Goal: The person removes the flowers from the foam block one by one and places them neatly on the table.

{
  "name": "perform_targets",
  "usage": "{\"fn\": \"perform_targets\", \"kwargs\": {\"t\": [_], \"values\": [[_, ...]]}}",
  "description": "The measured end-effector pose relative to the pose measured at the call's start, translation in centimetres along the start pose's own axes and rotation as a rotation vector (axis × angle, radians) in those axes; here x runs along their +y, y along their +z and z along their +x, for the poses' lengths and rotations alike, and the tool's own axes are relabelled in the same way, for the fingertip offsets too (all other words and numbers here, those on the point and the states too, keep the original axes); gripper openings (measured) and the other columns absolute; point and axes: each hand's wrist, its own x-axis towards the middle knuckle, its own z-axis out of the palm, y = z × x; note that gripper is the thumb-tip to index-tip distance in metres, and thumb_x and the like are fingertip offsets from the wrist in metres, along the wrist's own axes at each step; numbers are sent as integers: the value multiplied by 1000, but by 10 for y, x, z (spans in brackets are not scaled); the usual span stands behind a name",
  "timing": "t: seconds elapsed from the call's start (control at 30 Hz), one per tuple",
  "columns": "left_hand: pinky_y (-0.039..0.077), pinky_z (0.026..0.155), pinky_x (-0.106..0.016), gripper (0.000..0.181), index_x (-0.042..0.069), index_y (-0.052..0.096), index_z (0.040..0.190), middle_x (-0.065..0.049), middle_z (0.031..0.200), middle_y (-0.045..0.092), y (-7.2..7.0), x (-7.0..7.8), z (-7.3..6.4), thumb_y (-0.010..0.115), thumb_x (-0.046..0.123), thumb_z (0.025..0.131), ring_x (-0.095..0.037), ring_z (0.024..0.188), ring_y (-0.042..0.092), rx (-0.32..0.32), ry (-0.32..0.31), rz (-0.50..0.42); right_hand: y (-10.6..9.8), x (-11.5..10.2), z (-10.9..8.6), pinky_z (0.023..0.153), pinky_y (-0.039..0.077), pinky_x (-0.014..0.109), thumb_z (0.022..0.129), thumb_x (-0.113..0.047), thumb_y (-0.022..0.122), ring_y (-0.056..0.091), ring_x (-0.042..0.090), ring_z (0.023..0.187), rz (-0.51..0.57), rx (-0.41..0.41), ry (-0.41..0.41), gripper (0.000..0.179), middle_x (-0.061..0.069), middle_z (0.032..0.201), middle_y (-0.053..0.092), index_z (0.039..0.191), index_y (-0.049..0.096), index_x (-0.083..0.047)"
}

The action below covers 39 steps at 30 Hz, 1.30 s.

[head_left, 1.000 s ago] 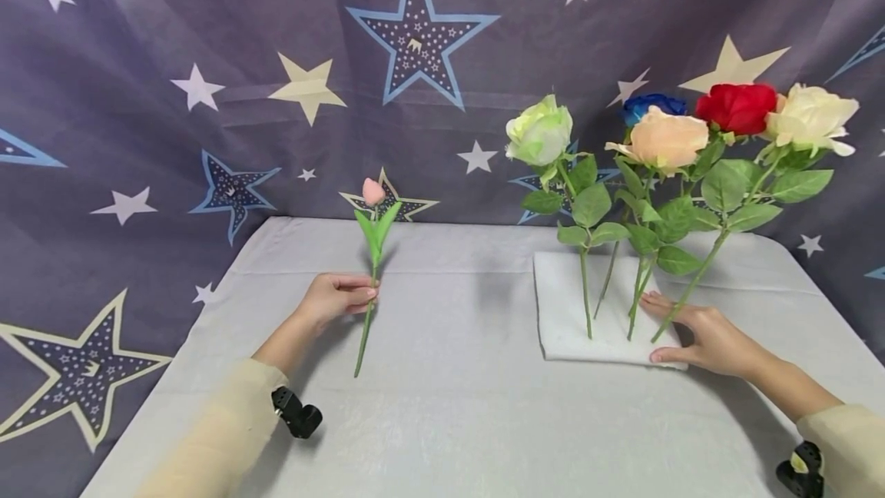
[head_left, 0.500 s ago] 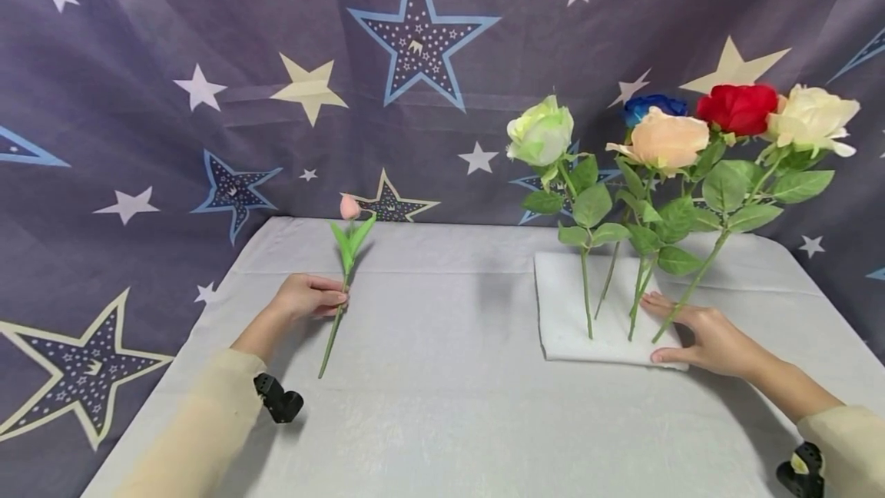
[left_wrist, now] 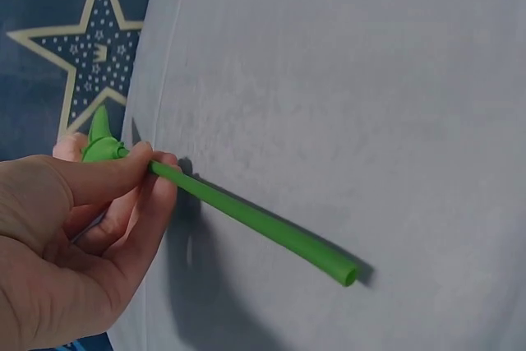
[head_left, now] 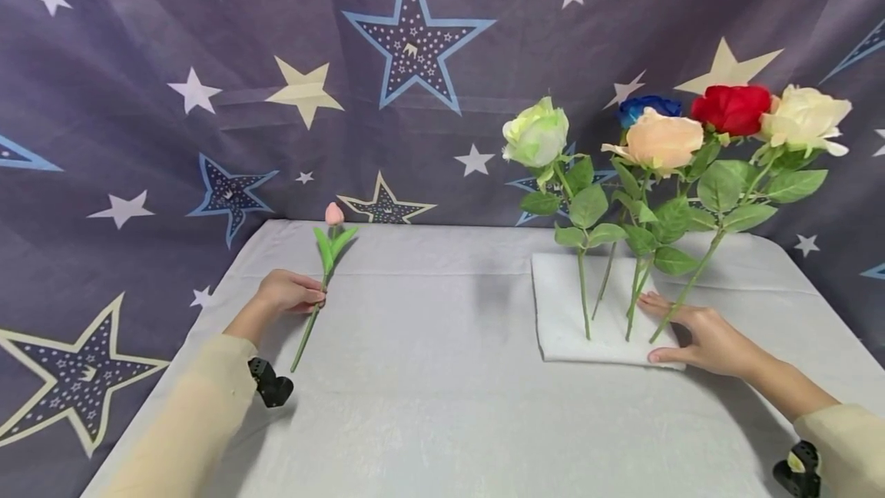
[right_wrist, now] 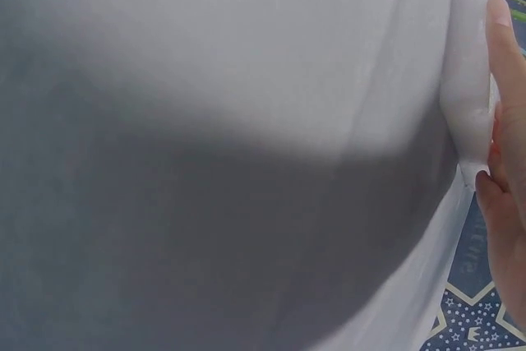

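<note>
A pink tulip (head_left: 335, 214) with green leaves leans in my left hand (head_left: 286, 292), at the left of the table. Thumb and fingers pinch its green stem (left_wrist: 255, 218) below the leaves; the stem's lower end is free, and the bloom is out of the left wrist view. Over at the right, my right hand (head_left: 705, 340) rests on the right side of a folded white pad (head_left: 560, 329), thumb near its front edge. In the right wrist view, the right hand (right_wrist: 508, 121) shows only partly, against the pad's edge (right_wrist: 468, 80).
Roses stand on the pad: pale green (head_left: 535, 133), blue (head_left: 648, 107), peach (head_left: 660, 141), red (head_left: 731, 110) and cream (head_left: 805, 120). Their leafy stems lean at different angles close to the right hand. A light grey cloth (head_left: 429, 406) covers the table; a starred curtain (head_left: 484, 37) hangs behind.
My left hand has moved left with the tulip, whose bloom is a little lower and whose stem leans more. The right hand and the roses have stayed in place.
</note>
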Motion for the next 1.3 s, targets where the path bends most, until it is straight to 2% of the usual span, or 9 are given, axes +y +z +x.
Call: {"fn": "perform_targets", "kwargs": {"t": [0.37, 0.77, 0.93, 1.07, 1.17, 1.3], "values": [[60, 62, -19, 39, -18, 58, 119, 8, 65, 69, -12, -9, 6, 68, -1, 85, -1, 60, 64, 8, 0, 48, 1, 0, 0, 110, 18, -5, 55, -32, 90, 24, -20, 131, 2, 24, -32, 82, 26, 120, 64, 126, 62, -3], [62, 69, -24, 36, -15, 60, 118, 5, 74, 71, -11, -14, 11, 67, 3, 87, 0, 64, 64, 69, 15, 104, 1, -1, -2, 110, 17, -5, 57, -32, 89, 23, -20, 132, 1, 12, -13, 82, 26, 122, 63, 128, 60, -3], [61, 67, -20, 35, -13, 61, 118, -4, 83, 75, -7, -15, 13, 66, 5, 88, 3, 64, 62, 116, 28, 95, 0, 0, -4, 109, 17, -6, 56, -31, 90, 23, -21, 132, 1, 14, -10, 83, 26, 123, 62, 129, 60, -5], [61, 69, -19, 35, -10, 63, 119, -13, 98, 76, -3, -16, 15, 67, 6, 88, 5, 65, 61, 143, 43, 82, -2, 0, -9, 107, 16, -7, 55, -30, 90, 25, -23, 132, 3, 22, -1, 84, 18, 132, 58, 130, 60, -8], [61, 70, -20, 35, -8, 63, 120, -15, 104, 74, -4, -18, 16, 67, 7, 88, 5, 65, 60, 164, 38, 83, -1, -1, -8, 107, 16, -8, 56, -31, 90, 24, -23, 132, 6, 12, 6, 85, 13, 136, 56, 132, 59, -10], [62, 71, -21, 36, -9, 62, 121, -11, 98, 76, -10, -23, 15, 65, 7, 89, 5, 66, 61, 165, 24, 69, 2, 0, -4, 106, 15, -8, 55, -33, 90, 24, -23, 131, -3, 10, -3, 86, 20, 130, 60, 132, 59, -11]]}}
